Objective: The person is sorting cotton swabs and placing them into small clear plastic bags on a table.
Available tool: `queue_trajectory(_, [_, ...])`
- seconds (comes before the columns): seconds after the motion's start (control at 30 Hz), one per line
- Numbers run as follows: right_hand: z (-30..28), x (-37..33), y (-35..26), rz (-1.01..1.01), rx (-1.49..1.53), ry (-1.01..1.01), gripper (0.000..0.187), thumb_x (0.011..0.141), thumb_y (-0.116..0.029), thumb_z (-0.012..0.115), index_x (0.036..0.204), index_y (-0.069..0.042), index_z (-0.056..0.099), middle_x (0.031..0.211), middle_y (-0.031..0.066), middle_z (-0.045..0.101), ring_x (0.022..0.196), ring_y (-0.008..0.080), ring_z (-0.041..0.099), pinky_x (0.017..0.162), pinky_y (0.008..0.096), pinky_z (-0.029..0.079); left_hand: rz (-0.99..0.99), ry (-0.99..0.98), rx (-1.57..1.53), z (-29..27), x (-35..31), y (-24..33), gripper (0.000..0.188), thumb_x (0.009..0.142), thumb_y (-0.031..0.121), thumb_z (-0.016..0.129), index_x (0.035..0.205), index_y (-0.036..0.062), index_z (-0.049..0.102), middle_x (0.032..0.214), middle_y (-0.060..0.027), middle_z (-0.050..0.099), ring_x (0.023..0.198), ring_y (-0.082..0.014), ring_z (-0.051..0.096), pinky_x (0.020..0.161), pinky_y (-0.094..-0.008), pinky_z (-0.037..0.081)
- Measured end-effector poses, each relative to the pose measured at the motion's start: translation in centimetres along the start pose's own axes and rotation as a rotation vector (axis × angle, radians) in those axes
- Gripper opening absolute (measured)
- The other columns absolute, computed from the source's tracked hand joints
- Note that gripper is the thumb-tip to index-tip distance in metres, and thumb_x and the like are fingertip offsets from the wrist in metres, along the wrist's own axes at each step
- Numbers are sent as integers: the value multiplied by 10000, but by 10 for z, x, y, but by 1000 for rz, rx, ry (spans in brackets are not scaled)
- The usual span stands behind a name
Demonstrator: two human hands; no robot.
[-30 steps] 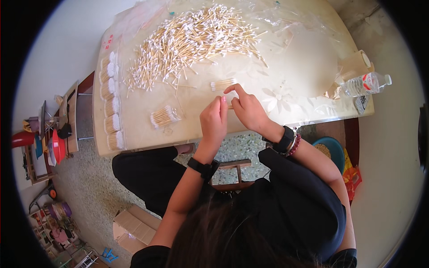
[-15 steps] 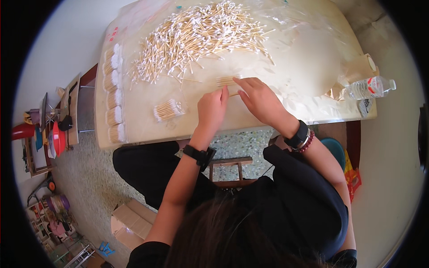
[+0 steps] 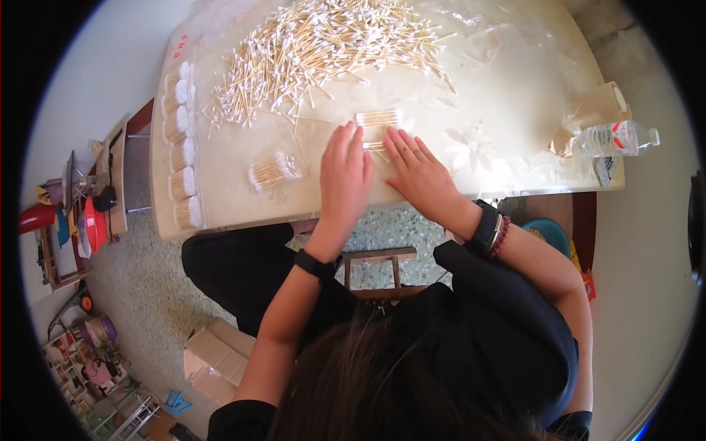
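My left hand (image 3: 343, 169) lies flat near the table's front edge, fingers stretched forward. My right hand (image 3: 424, 173) rests palm down beside it with its fingers extended. Between them, a few cotton swabs (image 3: 373, 146) lie crosswise, their ends near or under my fingers; how many are covered is hidden. Just beyond my fingertips sits a neat row of cotton swabs (image 3: 379, 118), sticks side by side. Left of my left hand lies a small clear packet of cotton swabs (image 3: 273, 172). A large loose pile of cotton swabs (image 3: 331, 48) spreads across the far side.
Several packed bundles of cotton swabs (image 3: 184, 151) line the table's (image 3: 500, 158) left edge. On the right lie a clear plastic bottle (image 3: 616, 139) and a brown roll (image 3: 597, 105). A wooden stool (image 3: 379, 255) shows below the table, and an opened cardboard box (image 3: 220, 356) is on the floor.
My fingers have straightened and both hands now lie flatter. The neat row of swabs, partly covered before, shows fully beyond my fingertips. The view has shifted slightly.
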State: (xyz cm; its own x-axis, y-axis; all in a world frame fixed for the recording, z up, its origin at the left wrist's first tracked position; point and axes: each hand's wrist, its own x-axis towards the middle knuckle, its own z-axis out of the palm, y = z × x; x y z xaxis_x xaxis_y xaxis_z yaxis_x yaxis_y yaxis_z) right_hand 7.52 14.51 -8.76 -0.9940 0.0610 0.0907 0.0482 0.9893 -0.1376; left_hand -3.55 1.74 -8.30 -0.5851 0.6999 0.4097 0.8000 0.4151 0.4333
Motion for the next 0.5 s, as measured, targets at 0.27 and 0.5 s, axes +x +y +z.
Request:
queue_trajectory(0.27, [0,9,-5,59,-77,38,641,895,-374,511,1368,29,350,1450,171,324,1358,265,293,1116,392,235,67,-297,109,6,-13,1,532,912,126,458,1400,-17,301,1491,-142,252,1389,-304,216,1116,-489,172])
queue_trajectory(0.5, [-8,21,6,54,-217,51,582,882,-334,539,1329,17,413,1440,151,345,1361,268,288,1113,391,242,152,-245,155,16,7,-12,479,900,92,492,1362,22,389,1479,-119,294,1380,-300,242,1112,-483,192])
